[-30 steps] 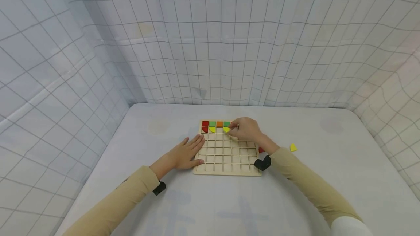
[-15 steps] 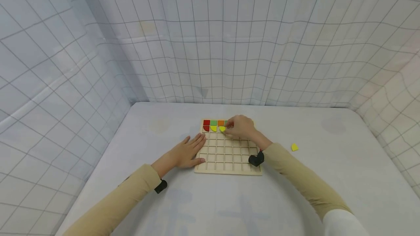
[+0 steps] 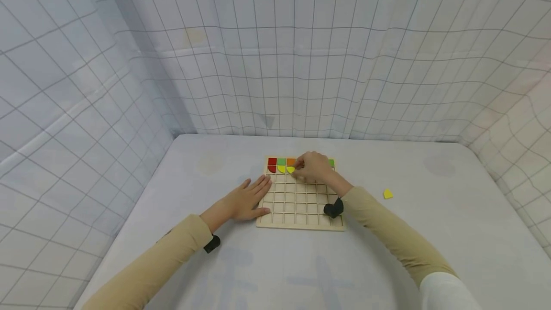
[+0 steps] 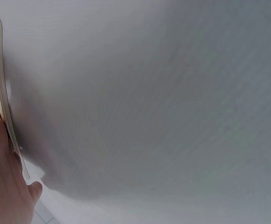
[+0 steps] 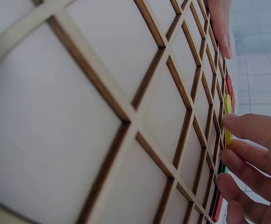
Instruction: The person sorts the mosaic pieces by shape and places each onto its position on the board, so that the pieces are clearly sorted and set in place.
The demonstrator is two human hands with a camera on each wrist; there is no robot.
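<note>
A pale wooden grid board lies on the white-covered table. My right hand pinches a yellow quarter-round piece between thumb and fingertips, at the third cell of the second row. Left of it in that row sit another yellow quarter-round piece and a red one. Along the top row are a red square, a light green one and an orange one; my right hand hides several cells there. My left hand lies spread, its fingertips resting on the board's left edge.
A loose yellow piece lies on the table right of the board, beyond my right forearm. Black wrist cameras sit under both wrists, the right one above the board. White grid-lined curtains enclose the table at the back and sides.
My right hand has shifted left with the yellow piece, from about the fourth column to the third. A red piece beside the board's right edge is now hidden. The left hand stays in place.
</note>
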